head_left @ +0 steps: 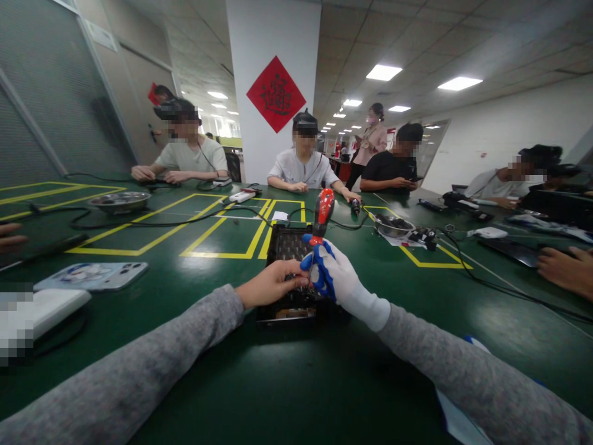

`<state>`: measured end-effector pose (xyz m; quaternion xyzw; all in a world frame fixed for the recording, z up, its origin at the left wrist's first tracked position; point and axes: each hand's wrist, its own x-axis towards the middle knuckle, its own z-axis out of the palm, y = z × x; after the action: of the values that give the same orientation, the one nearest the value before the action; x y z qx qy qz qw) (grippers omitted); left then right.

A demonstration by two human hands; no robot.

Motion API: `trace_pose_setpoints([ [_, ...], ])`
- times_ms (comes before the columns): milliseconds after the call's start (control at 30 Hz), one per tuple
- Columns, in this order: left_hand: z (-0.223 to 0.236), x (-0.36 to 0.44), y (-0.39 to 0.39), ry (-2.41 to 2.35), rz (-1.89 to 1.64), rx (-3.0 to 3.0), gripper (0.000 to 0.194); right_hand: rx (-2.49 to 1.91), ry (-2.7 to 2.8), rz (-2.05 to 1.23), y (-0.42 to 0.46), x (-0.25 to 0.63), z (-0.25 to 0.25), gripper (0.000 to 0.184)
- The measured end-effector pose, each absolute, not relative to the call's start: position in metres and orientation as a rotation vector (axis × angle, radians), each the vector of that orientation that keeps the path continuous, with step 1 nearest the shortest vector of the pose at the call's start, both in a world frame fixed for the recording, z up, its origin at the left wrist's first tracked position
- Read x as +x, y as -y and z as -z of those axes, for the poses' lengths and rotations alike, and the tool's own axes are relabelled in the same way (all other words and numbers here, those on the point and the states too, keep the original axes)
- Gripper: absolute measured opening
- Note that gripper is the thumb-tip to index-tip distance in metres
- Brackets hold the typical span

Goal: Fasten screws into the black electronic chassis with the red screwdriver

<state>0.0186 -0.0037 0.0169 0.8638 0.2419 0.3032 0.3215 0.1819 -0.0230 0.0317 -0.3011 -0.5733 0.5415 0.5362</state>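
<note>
My right hand (333,272), in a white and blue glove, is closed around a screwdriver (323,210). The screwdriver stands nearly upright, its red and black handle above the fist. My bare left hand (271,285) meets the right one, thumb and fingers pinched together near the lower shaft. What the pinch holds, if anything, is hidden. Under both hands lies a black device casing (264,316), its inside showing rows of small bumps and a brownish strip near the front edge. The screwdriver's tip is not clear to me.
A phone (95,275) and a white box (55,312) lie to the left. Metal bowls stand at the left (119,201) and right (393,226). Black cables cross the green table (194,383). Several people sit around it; another person's hand (567,272) rests at the right.
</note>
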Motion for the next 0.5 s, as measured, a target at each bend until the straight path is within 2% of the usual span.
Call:
trace_pose_setpoints([
  [233,-0.0177,0.0203,0.0076,-0.790,-0.736,2.192,0.024,-0.705,1.269,-1.304,0.0244,0.1836,-0.0308,0.035],
  [500,-0.0219,0.0188,0.0095,-0.672,-0.724,2.261,0.020,-0.655,1.285,-1.327,0.0250,0.1847,-0.0332,0.041],
])
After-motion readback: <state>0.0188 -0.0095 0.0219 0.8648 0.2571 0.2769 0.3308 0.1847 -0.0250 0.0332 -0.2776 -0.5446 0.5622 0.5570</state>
